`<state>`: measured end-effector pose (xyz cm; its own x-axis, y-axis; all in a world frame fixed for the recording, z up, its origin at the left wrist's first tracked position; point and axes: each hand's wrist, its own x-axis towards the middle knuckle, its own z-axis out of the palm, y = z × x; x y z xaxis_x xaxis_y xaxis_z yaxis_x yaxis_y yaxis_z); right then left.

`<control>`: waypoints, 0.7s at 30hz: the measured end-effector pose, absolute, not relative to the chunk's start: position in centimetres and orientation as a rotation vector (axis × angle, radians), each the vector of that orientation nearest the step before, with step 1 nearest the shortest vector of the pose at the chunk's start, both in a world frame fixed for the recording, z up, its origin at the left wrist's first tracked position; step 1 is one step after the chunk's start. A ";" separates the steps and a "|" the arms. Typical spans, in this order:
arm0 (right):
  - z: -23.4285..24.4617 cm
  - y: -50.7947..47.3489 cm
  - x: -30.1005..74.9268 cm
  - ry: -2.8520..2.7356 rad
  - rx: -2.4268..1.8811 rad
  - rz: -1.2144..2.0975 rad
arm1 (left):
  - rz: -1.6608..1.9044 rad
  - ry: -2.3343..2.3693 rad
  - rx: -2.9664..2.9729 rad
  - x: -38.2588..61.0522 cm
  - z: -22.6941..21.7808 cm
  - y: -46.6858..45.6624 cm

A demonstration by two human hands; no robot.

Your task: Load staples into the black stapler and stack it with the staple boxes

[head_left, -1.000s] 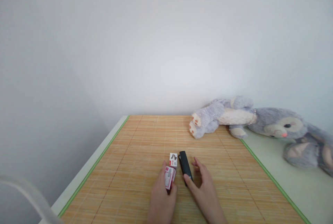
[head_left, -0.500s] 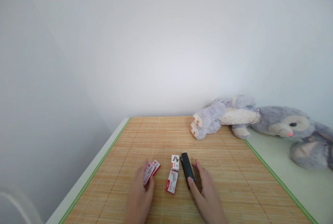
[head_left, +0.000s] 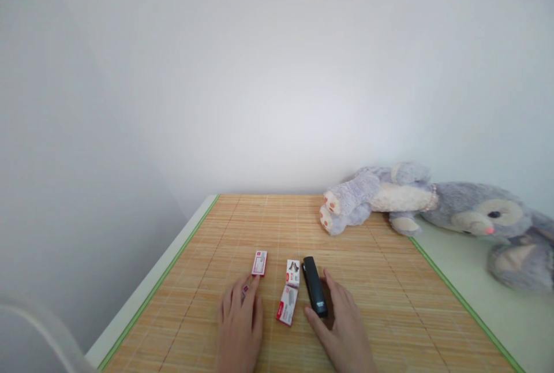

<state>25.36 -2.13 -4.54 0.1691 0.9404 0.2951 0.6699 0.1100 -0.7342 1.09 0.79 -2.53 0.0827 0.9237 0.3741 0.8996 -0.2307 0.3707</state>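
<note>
My left hand (head_left: 240, 327) lies flat on the bamboo mat (head_left: 208, 280), fingers stretched out and together. Under its fingertips peeks a small red-and-white box (head_left: 245, 290). Just beyond the fingers lies another small red-and-white box (head_left: 259, 263), apart from the hand. Two more such boxes, a far one (head_left: 293, 273) and a near one (head_left: 287, 305), lie end to end between my hands. My right hand (head_left: 341, 327) curls round the near end of a black stapler (head_left: 314, 294), thumb on its left side and fingers along its right.
A grey plush rabbit (head_left: 433, 205) lies on its side at the back right, partly on the mat and partly on the pale tabletop (head_left: 497, 315). White walls close the left and far sides. The table's left edge (head_left: 142, 298) runs diagonally.
My left hand has moved left from beside the stapler, carrying boxes; one box now lies free ahead of its fingers. My right hand has stayed at the stapler.
</note>
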 end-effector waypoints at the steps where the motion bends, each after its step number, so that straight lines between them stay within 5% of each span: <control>1: -4.5 -2.1 25.3 -1.573 -1.633 0.407 | 0.852 1.907 2.274 2.0 -2.4 0.7; 21: -1.8 -4.0 30.6 -1.560 -1.688 0.594 | 0.558 1.562 2.223 6.5 -1.5 -0.9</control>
